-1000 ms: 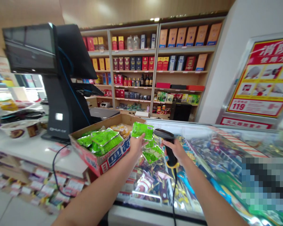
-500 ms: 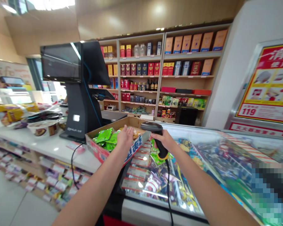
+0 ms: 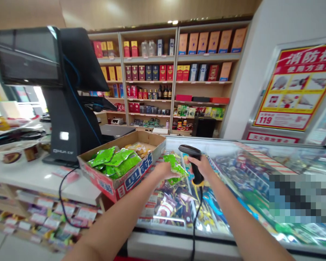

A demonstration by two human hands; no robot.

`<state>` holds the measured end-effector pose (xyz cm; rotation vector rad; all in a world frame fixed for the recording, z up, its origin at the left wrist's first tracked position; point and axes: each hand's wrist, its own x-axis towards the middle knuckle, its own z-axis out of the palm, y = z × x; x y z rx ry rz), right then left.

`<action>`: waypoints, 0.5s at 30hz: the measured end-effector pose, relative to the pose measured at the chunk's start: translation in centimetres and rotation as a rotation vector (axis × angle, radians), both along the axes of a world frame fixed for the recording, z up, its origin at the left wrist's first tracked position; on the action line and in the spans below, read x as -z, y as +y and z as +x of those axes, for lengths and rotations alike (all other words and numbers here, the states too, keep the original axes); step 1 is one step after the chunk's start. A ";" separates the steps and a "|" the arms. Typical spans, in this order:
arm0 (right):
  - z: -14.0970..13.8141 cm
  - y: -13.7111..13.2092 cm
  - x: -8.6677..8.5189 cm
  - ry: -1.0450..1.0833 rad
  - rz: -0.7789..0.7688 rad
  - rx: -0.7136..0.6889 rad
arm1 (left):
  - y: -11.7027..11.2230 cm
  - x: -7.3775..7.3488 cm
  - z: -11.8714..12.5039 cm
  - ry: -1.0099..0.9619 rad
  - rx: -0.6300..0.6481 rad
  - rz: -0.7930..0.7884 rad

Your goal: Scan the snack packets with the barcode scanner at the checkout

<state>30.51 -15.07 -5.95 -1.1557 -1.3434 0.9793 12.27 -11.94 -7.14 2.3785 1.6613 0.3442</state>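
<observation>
- Left hand (image 3: 165,171), lower centre: fingers curled and partly closed, palm down, with a green foil packet (image 3: 175,166) held at the fingertips. The packet sticks out past the fingers toward the right hand. Exact finger contact cannot be told, as the packet's folds hide it.
- Right hand (image 3: 202,167), just right of centre: closed firmly around the grip of a handheld barcode scanner (image 3: 194,163), fingers wrapped fully round. The hold looks secure.
- Relation of items: the scanner's head stands just beside the packet, tilted up and to the left, and the two are not touching. Whether the head squarely faces the printed side of the packet cannot be told. No scanner light is visible.
- Handling: the packet is held clear of the box and above the freezer, with its surface open to view. The scanner cable (image 3: 197,217) hangs freely below the grip, with no visible snag.
- Nearby: a cardboard display box (image 3: 130,177) at lower centre-left holds more green foil packets (image 3: 114,159) and yellow packets (image 3: 138,148). A glass-topped chest freezer (image 3: 247,163) runs across the lower right.
- Surroundings: a black POS terminal (image 3: 70,123) stands on a white counter (image 3: 43,177) at left. Wooden shelves (image 3: 149,83) of boxed goods fill the upper centre.
</observation>
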 end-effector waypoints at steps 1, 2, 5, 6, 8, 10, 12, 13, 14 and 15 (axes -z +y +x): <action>0.3 0.0 0.5 0.002 -0.018 0.008 | -0.2 0.4 0.2 0.043 -0.010 -0.009; 0.5 0.1 1.0 0.007 -0.033 0.013 | -0.3 0.7 0.4 0.077 -0.025 -0.016; 0.9 0.2 2.0 0.041 -0.042 0.012 | -0.7 1.6 0.4 -0.007 -0.051 0.064; 1.0 0.3 2.2 0.056 -0.036 0.009 | -0.8 1.9 0.3 -0.065 -0.037 0.131; 1.2 0.4 2.4 0.069 -0.024 0.006 | -1.1 2.4 0.3 -0.162 0.020 0.244; 1.3 0.5 2.5 0.057 -0.027 0.006 | -1.4 2.9 0.4 -0.187 0.064 0.237; 1.4 0.4 2.4 0.047 -0.032 0.004 | -1.5 3.3 0.7 -0.193 0.070 0.174; 1.4 0.4 2.4 0.050 -0.033 0.000 | -1.4 3.5 0.8 -0.212 0.063 0.160; 1.3 0.3 2.3 0.059 -0.030 -0.001 | -1.2 3.6 0.9 -0.247 0.056 0.162; 1.3 0.3 2.3 0.071 -0.026 0.000 | -1.0 3.6 0.9 -0.293 0.051 0.170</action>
